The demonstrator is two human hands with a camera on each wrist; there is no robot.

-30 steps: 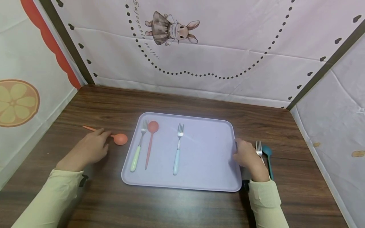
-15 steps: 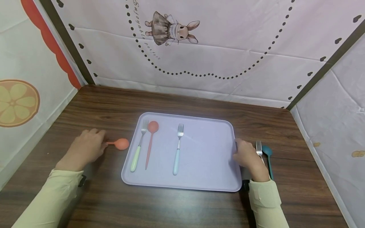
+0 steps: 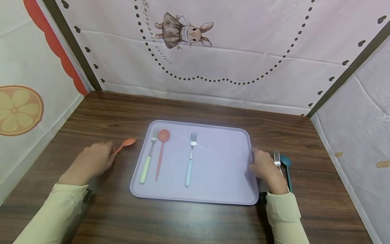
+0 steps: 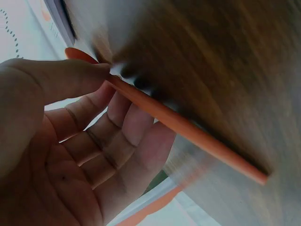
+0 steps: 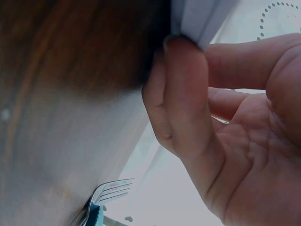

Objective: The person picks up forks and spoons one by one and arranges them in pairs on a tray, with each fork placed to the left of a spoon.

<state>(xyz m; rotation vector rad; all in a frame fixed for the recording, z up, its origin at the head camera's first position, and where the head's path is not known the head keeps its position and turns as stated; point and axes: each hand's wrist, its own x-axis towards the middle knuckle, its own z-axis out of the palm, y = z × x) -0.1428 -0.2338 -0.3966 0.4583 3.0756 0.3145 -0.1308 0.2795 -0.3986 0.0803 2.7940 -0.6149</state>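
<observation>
My left hand (image 3: 92,161) pinches an orange spoon (image 3: 128,142) by its handle, left of the tray. In the left wrist view the thumb presses the spoon's handle (image 4: 188,129) against the fingers, and the bowl shows beyond the thumb. The pale lilac tray (image 3: 222,162) lies in the middle of the table. At its right side my right hand (image 3: 266,167) holds the rim, fingers curled against it in the right wrist view. On the tray lie a green-handled fork (image 3: 145,170), a red-orange spoon (image 3: 164,135) and a blue-handled fork (image 3: 188,173).
Right of the tray, partly behind the right hand and wrist, lie a fork (image 3: 277,158) and a teal spoon (image 3: 285,160). The brown wooden table (image 3: 195,220) is closed in by patterned cloth walls (image 3: 259,34) at the back and sides.
The left hand has taken up the orange spoon from flat on the table; its bowl has turned, now angled up toward the back. The right hand and tray have stayed in place.
</observation>
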